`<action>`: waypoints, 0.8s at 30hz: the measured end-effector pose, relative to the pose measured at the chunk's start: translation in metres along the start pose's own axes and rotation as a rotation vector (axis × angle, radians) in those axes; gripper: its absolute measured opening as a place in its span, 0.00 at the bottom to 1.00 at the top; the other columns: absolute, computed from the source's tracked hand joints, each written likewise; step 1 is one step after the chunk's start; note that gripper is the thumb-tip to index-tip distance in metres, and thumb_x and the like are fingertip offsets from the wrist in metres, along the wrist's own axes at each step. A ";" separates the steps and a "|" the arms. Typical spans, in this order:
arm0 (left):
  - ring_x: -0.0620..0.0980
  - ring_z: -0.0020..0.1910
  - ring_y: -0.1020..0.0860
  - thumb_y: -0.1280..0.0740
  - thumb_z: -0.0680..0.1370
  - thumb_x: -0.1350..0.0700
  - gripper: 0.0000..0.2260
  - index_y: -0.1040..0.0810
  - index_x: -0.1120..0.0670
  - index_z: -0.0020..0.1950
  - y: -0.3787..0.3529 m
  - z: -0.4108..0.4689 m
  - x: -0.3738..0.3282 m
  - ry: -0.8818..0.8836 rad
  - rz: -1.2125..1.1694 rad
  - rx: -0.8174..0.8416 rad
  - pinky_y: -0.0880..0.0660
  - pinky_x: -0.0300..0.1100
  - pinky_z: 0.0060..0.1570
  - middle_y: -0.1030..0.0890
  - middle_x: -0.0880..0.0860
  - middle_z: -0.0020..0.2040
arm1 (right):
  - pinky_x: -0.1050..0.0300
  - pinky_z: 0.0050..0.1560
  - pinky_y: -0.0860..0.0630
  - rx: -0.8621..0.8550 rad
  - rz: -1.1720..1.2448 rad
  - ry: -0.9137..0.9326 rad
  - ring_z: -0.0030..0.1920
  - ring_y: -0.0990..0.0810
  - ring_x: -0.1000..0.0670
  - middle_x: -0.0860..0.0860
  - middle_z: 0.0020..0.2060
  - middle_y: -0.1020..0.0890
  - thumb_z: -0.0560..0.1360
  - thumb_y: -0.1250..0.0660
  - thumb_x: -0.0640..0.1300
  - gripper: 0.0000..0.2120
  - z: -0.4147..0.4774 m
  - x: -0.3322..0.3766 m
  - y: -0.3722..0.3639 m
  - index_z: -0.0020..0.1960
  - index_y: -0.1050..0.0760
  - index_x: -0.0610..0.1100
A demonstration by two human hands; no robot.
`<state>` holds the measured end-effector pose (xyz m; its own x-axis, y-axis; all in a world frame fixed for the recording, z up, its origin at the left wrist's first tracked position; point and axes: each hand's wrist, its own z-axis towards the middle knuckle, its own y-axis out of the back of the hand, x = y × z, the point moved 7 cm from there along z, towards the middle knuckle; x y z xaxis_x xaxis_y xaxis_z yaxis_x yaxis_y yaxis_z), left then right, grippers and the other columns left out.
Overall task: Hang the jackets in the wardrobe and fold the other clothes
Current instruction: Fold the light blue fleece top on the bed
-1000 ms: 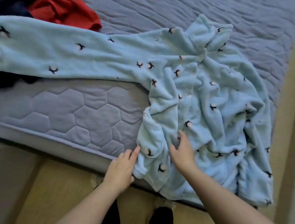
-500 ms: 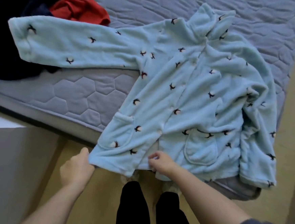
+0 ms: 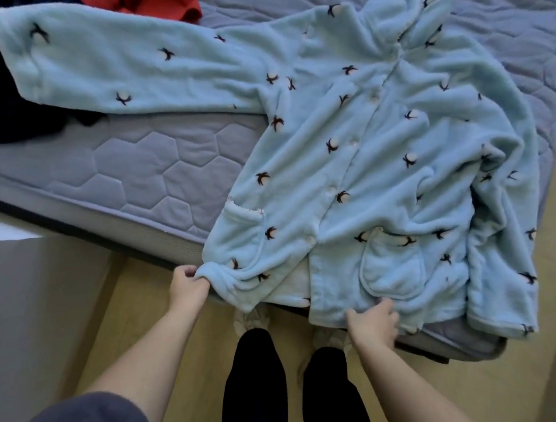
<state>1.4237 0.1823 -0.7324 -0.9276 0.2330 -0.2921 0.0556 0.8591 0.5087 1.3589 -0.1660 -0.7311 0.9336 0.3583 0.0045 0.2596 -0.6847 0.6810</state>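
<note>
Gripping hem (image 3: 328,313) of blue fleece top (image 3: 373,171) with left hand (image 3: 188,287) and right hand (image 3: 374,323), spread button-up on bed (image 3: 146,174) centre-right of frame, hem overhanging; could slide to floor (image 3: 143,303) if tugged hard, or fold lumpy over bunched sleeve (image 3: 501,235).

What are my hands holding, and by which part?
The light blue fleece pyjama top, by its bottom hem: left hand at the corner, right hand below a pocket.
</note>
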 end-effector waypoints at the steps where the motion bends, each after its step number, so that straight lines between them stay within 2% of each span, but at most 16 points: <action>1: 0.56 0.49 0.24 0.40 0.79 0.59 0.08 0.28 0.56 0.57 -0.004 0.000 0.003 0.066 -0.091 0.045 0.24 0.51 0.52 0.23 0.57 0.54 | 0.42 0.63 0.34 -0.054 -0.130 0.019 0.68 0.37 0.39 0.42 0.70 0.40 0.72 0.31 0.47 0.34 -0.001 -0.002 0.008 0.72 0.45 0.44; 3: 0.56 0.48 0.23 0.41 0.80 0.59 0.07 0.24 0.56 0.53 -0.014 0.000 0.004 0.149 -0.185 0.123 0.24 0.51 0.51 0.20 0.57 0.50 | 0.37 0.67 0.40 -0.140 -0.429 0.107 0.73 0.44 0.41 0.45 0.74 0.47 0.72 0.30 0.50 0.39 0.000 -0.003 0.018 0.74 0.51 0.49; 5: 0.57 0.48 0.22 0.39 0.79 0.60 0.06 0.23 0.58 0.52 -0.019 0.002 -0.004 0.100 -0.180 0.135 0.24 0.50 0.50 0.20 0.58 0.47 | 0.34 0.69 0.46 -0.198 -0.612 0.182 0.74 0.47 0.42 0.46 0.75 0.49 0.73 0.31 0.52 0.40 0.007 -0.004 0.021 0.74 0.53 0.52; 6: 0.57 0.47 0.22 0.38 0.78 0.61 0.06 0.23 0.59 0.53 -0.020 0.002 -0.011 0.018 -0.111 0.142 0.25 0.48 0.47 0.20 0.58 0.47 | 0.34 0.69 0.45 -0.238 -0.645 0.224 0.74 0.45 0.43 0.46 0.74 0.45 0.72 0.31 0.52 0.39 0.011 -0.003 0.023 0.73 0.51 0.52; 8: 0.52 0.42 0.24 0.38 0.77 0.63 0.06 0.26 0.60 0.53 -0.024 0.001 -0.027 -0.164 0.026 0.162 0.28 0.43 0.40 0.22 0.56 0.46 | 0.39 0.64 0.38 -0.338 -0.660 0.346 0.66 0.34 0.44 0.46 0.66 0.32 0.68 0.27 0.49 0.34 0.018 0.004 0.033 0.69 0.40 0.49; 10: 0.47 0.41 0.26 0.37 0.77 0.64 0.07 0.28 0.58 0.54 -0.027 -0.001 -0.037 -0.312 0.076 0.180 0.31 0.39 0.36 0.23 0.52 0.44 | 0.42 0.57 0.35 -0.424 -0.608 0.450 0.59 0.29 0.43 0.45 0.58 0.26 0.63 0.24 0.43 0.32 0.023 0.007 0.046 0.64 0.31 0.46; 12: 0.47 0.42 0.25 0.36 0.76 0.65 0.08 0.29 0.56 0.54 -0.029 -0.003 -0.038 -0.380 0.066 0.184 0.30 0.38 0.37 0.23 0.50 0.44 | 0.42 0.55 0.34 -0.469 -0.552 0.469 0.61 0.30 0.41 0.43 0.60 0.28 0.61 0.24 0.41 0.33 0.029 -0.001 0.058 0.65 0.31 0.45; 14: 0.50 0.42 0.26 0.38 0.78 0.64 0.05 0.28 0.56 0.52 -0.028 -0.001 -0.029 -0.381 0.053 0.090 0.30 0.39 0.37 0.24 0.50 0.42 | 0.40 0.59 0.35 -0.515 -0.534 0.466 0.65 0.34 0.41 0.43 0.65 0.32 0.63 0.25 0.40 0.34 0.034 -0.013 0.068 0.67 0.32 0.46; 16: 0.51 0.40 0.26 0.40 0.79 0.62 0.05 0.27 0.57 0.53 -0.026 0.006 -0.007 -0.263 -0.017 -0.047 0.30 0.40 0.38 0.24 0.51 0.41 | 0.37 0.65 0.40 -0.540 -0.491 0.463 0.69 0.38 0.42 0.44 0.69 0.36 0.65 0.26 0.41 0.34 0.040 -0.022 0.075 0.69 0.35 0.47; 18: 0.54 0.44 0.23 0.41 0.80 0.59 0.10 0.25 0.59 0.59 -0.037 0.013 0.021 -0.012 -0.241 -0.048 0.26 0.44 0.47 0.22 0.55 0.47 | 0.38 0.68 0.44 -0.527 -0.404 0.420 0.71 0.41 0.43 0.46 0.71 0.38 0.68 0.27 0.43 0.35 0.051 -0.029 0.083 0.70 0.38 0.48; 19: 0.55 0.45 0.22 0.41 0.80 0.59 0.12 0.26 0.60 0.62 -0.045 0.012 0.033 0.105 -0.316 -0.018 0.25 0.46 0.51 0.21 0.57 0.49 | 0.40 0.68 0.44 -0.508 -0.369 0.414 0.71 0.39 0.44 0.46 0.71 0.37 0.69 0.29 0.43 0.32 0.057 -0.029 0.086 0.70 0.38 0.48; 21: 0.52 0.41 0.23 0.41 0.80 0.61 0.14 0.27 0.62 0.64 -0.057 0.006 0.037 0.122 -0.403 0.026 0.25 0.46 0.50 0.22 0.56 0.45 | 0.45 0.64 0.38 -0.473 -0.291 0.484 0.65 0.31 0.42 0.44 0.64 0.27 0.73 0.34 0.40 0.21 0.067 -0.024 0.092 0.65 0.31 0.44; 22: 0.50 0.40 0.24 0.40 0.79 0.62 0.14 0.27 0.62 0.64 -0.057 0.000 0.032 0.067 -0.425 -0.010 0.25 0.45 0.48 0.22 0.54 0.44 | 0.47 0.59 0.35 -0.456 -0.175 0.524 0.60 0.27 0.41 0.42 0.58 0.24 0.73 0.37 0.37 0.15 0.068 -0.022 0.097 0.60 0.28 0.42; 24: 0.50 0.45 0.24 0.36 0.77 0.62 0.13 0.25 0.59 0.62 -0.041 -0.020 0.016 -0.093 -0.406 -0.123 0.28 0.42 0.48 0.22 0.52 0.48 | 0.52 0.46 0.33 -0.376 0.143 0.555 0.51 0.25 0.40 0.41 0.49 0.22 0.74 0.41 0.34 0.10 0.058 -0.021 0.110 0.54 0.28 0.40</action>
<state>1.3991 0.1416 -0.7416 -0.8273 -0.0677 -0.5576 -0.3566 0.8303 0.4284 1.3826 -0.2862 -0.6987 0.6617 0.6215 0.4195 -0.0543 -0.5183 0.8535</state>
